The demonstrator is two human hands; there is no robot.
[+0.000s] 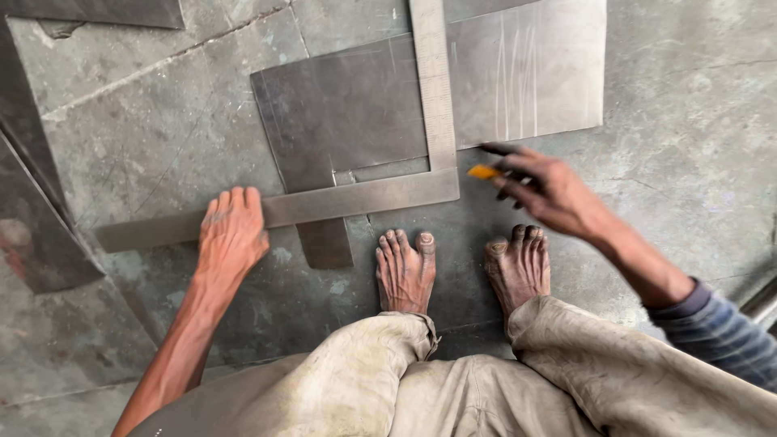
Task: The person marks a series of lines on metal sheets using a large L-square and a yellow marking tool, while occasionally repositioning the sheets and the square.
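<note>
Square [356,198] lies across the sheet [348,113], left hand [231,235] flat on it, right hand [542,190] pinching an orange marker [486,171], line seemingly undrawn.

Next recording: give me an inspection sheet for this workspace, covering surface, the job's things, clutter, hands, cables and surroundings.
Surface: grey concrete floor, cracked and scuffed.
Job's things: steel L-square lying across a scratched metal sheet.
Clutter: dark sheet offcuts at left.
Hands: left hand pressed flat on the square's long arm; right hand pinching a small orange marking tool near the square's corner.
Cables: nothing seen.
Surroundings: the person's bare feet and pale trousers just below the square.
</note>
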